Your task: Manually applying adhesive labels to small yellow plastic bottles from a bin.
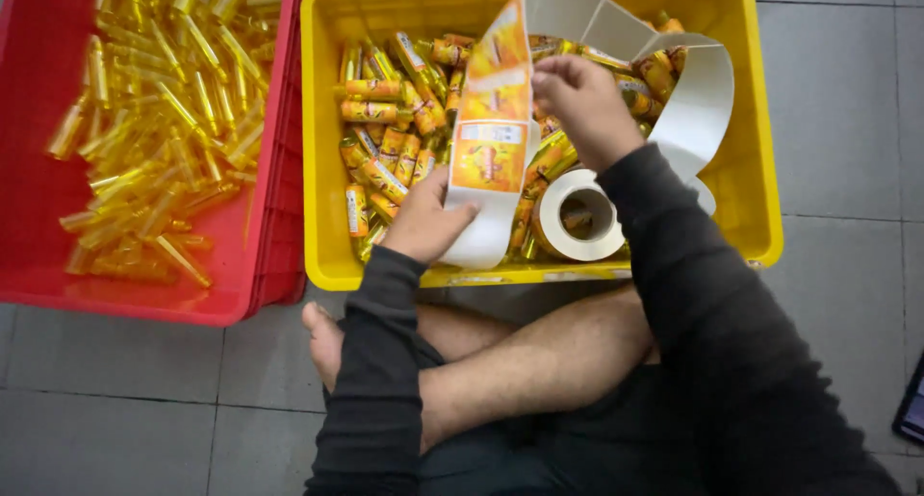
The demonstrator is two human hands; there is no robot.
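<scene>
A strip of orange sticker labels on white backing paper (pixel 493 121) rises over the yellow crate (pixel 322 150). My left hand (pixel 426 217) pinches the strip's lower end. My right hand (pixel 582 101) grips the strip's right edge higher up. The white backing paper (pixel 698 101) loops away over the crate's right side. A roll of the label tape (pixel 577 217) lies in the crate below my right wrist. Several small labelled yellow bottles (pixel 385 140) fill the crate under both hands.
A red crate (pixel 265 217) to the left holds several unlabelled clear yellow bottles (pixel 154 111). I sit cross-legged on a grey tiled floor (pixel 115 390), my bare foot (pixel 322 337) near the crates. A dark object (pixel 912 409) shows at the right edge.
</scene>
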